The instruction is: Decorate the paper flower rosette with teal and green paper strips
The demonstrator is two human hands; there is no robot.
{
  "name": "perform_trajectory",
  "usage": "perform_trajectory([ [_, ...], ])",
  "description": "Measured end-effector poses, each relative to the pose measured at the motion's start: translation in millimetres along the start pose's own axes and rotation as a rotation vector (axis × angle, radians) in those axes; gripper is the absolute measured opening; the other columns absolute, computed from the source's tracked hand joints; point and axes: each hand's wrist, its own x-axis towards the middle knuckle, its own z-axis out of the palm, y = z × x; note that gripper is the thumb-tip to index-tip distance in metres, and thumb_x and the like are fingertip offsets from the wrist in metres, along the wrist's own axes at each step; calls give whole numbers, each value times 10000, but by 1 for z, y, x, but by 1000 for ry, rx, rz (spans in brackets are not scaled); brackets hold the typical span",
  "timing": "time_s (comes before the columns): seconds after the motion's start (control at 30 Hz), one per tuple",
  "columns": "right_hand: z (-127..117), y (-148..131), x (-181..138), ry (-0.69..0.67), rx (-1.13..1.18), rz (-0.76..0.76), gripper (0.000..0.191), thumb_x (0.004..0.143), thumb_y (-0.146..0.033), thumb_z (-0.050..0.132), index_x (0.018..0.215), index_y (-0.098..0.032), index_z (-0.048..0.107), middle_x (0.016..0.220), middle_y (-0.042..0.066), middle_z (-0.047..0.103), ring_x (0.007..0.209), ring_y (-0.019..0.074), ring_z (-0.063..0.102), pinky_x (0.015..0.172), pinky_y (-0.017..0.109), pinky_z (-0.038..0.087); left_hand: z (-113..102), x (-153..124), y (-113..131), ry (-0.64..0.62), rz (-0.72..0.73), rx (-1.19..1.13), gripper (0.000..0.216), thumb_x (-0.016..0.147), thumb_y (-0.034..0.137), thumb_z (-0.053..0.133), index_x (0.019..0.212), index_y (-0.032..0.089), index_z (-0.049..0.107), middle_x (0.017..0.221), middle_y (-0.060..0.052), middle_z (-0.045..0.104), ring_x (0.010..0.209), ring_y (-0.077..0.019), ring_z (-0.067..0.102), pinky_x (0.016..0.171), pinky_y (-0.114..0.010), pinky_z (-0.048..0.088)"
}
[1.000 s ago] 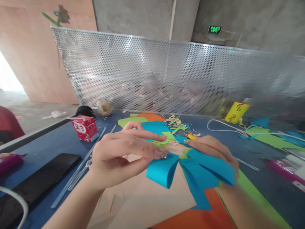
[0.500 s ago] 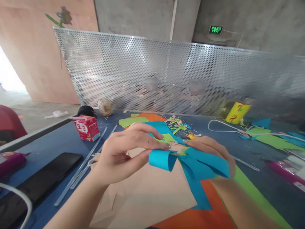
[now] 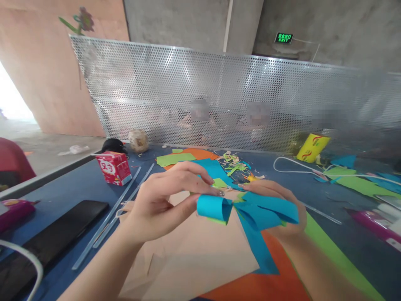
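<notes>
The left hand has a narrow grip, thumb and fingertips pinching the curled left loop of a blue paper bow. The right hand grips the bow's other side, its fingers reaching along behind the blue folds. The bow is between the two hands, over beige paper, with an orange sheet partly under that paper. On the blue worktop, to the left, are clear sticks, a black phone and a red box; paper scraps are scattered beyond the hands
</notes>
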Motion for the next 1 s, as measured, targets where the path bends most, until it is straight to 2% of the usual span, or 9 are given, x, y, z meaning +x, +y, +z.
perform_trajectory([
  [0.17, 1, 3, 1, -25, 16, -62, 260, 809, -221, 465, 1062, -244, 523, 869, 51, 625, 768, 169, 605, 652, 308, 513, 1, -1, -1, 1, -31, 1, 200, 744, 200, 572, 933, 235, 626, 772, -59, 678, 827, -218, 588, 732, -379, 493],
  [0.27, 2, 5, 2, -41, 1, -53, 256, 786, -184, 485, 1033, -237, 527, 868, 45, 631, 786, 163, 604, 672, 297, 507, 1, -2, -2, 25, -62, -9, 199, 749, 174, 561, 929, 225, 629, 819, -64, 672, 855, -215, 582, 728, -360, 493],
  [0.37, 4, 5, 4, -79, -21, 13, 163, 770, -156, 497, 894, -225, 576, 783, 26, 643, 722, 147, 605, 624, 262, 496, 2, -3, -5, 50, -137, -6, 247, 757, 188, 548, 993, 227, 607, 934, -71, 655, 906, -220, 576, 739, -341, 494],
  [0.5, 13, 4, 3, -115, -5, 263, 93, 757, -205, 526, 699, -199, 599, 576, -4, 594, 525, 119, 549, 486, 226, 443, 5, -4, -12, 62, -340, -130, 343, 814, 264, 462, 1151, 221, 503, 1082, -94, 602, 923, -219, 581, 732, -326, 504],
  [0.57, 18, 4, 0, -165, 85, 432, 122, 759, -258, 525, 707, -187, 610, 575, 5, 587, 539, 132, 552, 474, 232, 432, 8, -4, -17, 71, -402, -241, 350, 832, 283, 426, 1171, 210, 479, 1087, -100, 597, 914, -207, 585, 743, -324, 500],
  [0.67, 24, 4, -4, -242, 270, 655, 164, 762, -313, 517, 740, -179, 610, 618, 20, 595, 613, 155, 571, 488, 235, 439, 12, -3, -23, 68, -461, -323, 359, 807, 264, 480, 1160, 198, 486, 1074, -104, 600, 917, -197, 582, 761, -309, 488],
  [0.83, 28, 6, -3, -303, 413, 862, 209, 737, -367, 530, 734, -165, 580, 653, 18, 583, 615, 152, 553, 512, 245, 435, 14, -5, -34, 150, -608, -276, 325, 800, 287, 489, 1106, 190, 538, 1022, -88, 626, 894, -186, 588, 751, -306, 481],
  [1.0, 30, 7, -1, -333, 380, 983, 215, 716, -365, 533, 721, -152, 567, 671, 23, 570, 653, 161, 532, 533, 253, 411, 15, -9, -44, 216, -726, -246, 249, 797, 325, 486, 965, 202, 622, 890, -54, 671, 810, -165, 614, 690, -269, 486],
])
